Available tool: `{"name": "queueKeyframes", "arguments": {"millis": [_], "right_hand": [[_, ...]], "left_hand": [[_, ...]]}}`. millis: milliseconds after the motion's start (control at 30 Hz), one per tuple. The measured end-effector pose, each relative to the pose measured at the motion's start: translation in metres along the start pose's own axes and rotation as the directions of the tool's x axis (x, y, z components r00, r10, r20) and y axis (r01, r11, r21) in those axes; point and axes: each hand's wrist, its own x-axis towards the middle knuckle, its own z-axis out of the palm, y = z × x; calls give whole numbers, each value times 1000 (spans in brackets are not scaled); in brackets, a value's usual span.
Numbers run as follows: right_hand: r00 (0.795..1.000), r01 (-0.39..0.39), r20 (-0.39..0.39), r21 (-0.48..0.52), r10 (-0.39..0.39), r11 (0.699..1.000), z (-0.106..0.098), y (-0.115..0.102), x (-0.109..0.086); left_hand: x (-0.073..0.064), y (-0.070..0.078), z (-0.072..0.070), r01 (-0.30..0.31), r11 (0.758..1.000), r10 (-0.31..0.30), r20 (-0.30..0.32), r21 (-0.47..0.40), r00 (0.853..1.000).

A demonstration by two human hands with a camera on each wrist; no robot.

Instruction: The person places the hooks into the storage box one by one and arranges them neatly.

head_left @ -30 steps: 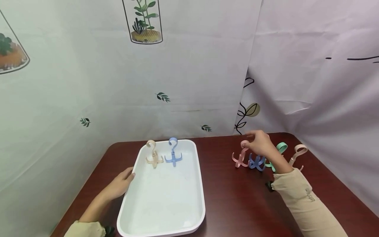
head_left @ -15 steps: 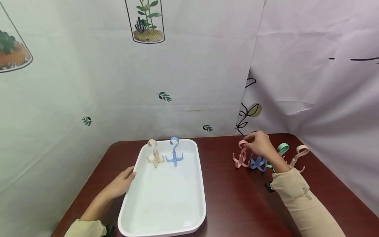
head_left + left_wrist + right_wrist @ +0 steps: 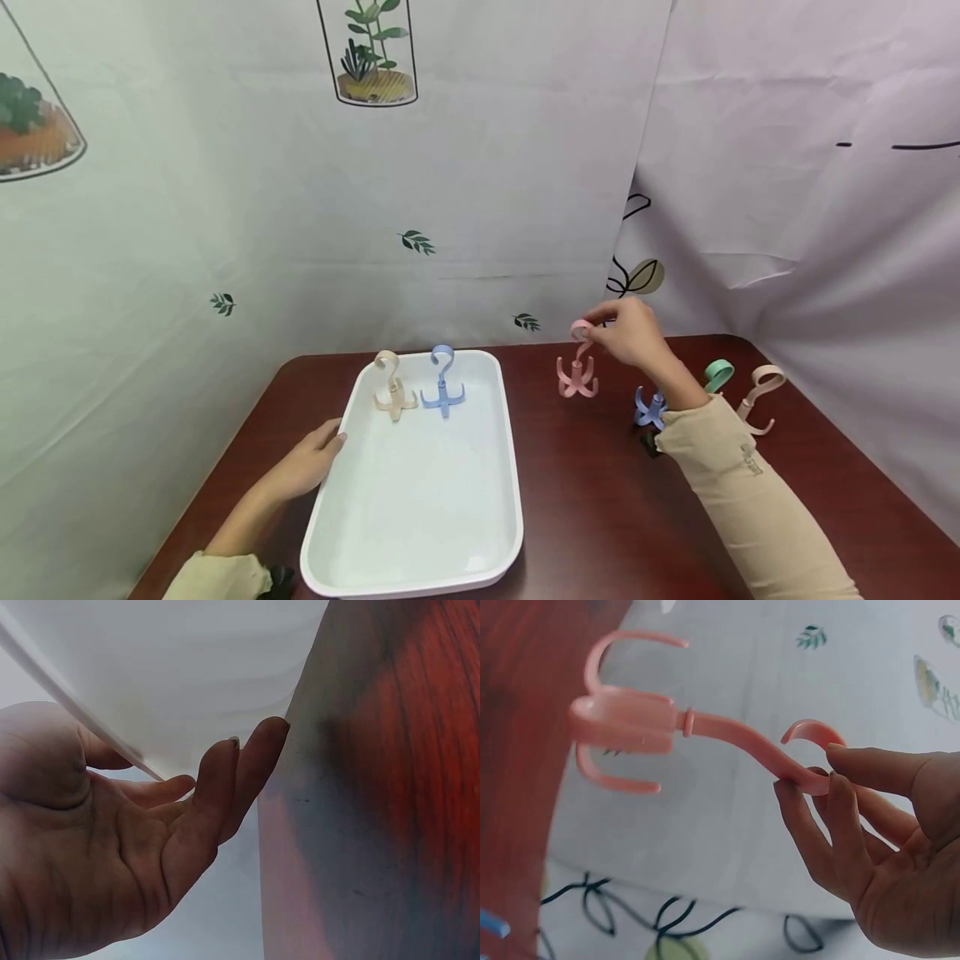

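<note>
While right hand (image 3: pixel 630 333) pinches pink hook (image 3: pixel 577 380), left hand (image 3: pixel 303 467) gripping tray (image 3: pixel 420 517)

On the counter (image 3: pixel 585 492), the tray (image 3: pixel 412 508) stands left with 2 hooks (image 3: pixel 443 393) side by side in its far end; 3 other hooks (image 3: pixel 719 374) sit right; 1 held hook (image 3: pixel 577 382) hangs between; the backdrop (image 3: pixel 487 167) rises behind

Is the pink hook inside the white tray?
No, the right hand holds the pink hook to the right of the white tray.
</note>
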Motion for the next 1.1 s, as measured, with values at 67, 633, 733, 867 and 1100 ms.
{"name": "queueKeyframes", "arguments": {"millis": [67, 633, 733, 867, 1100], "right_hand": [[1000, -9, 8, 37, 8, 999, 1, -11, 4], [995, 56, 60, 284, -76, 957, 43, -102, 20], [991, 72, 90, 294, -103, 953, 63, -118, 20], [984, 64, 139, 313, -112, 947, 93, -135, 20], [967, 67, 218, 270, -129, 961, 142, -153, 17]], "left_hand": [[0, 0, 0, 0, 1000, 0, 1, -1, 1000], [4, 4, -5, -1, 1000, 1, 12, -1, 1000], [3, 3, -5, 0, 1000, 0, 14, -5, 1000], [2, 2, -6, -2, 1000, 2, 12, -9, 1000], [1, 2, -2, 8, 1000, -8, 18, -17, 1000]]}}
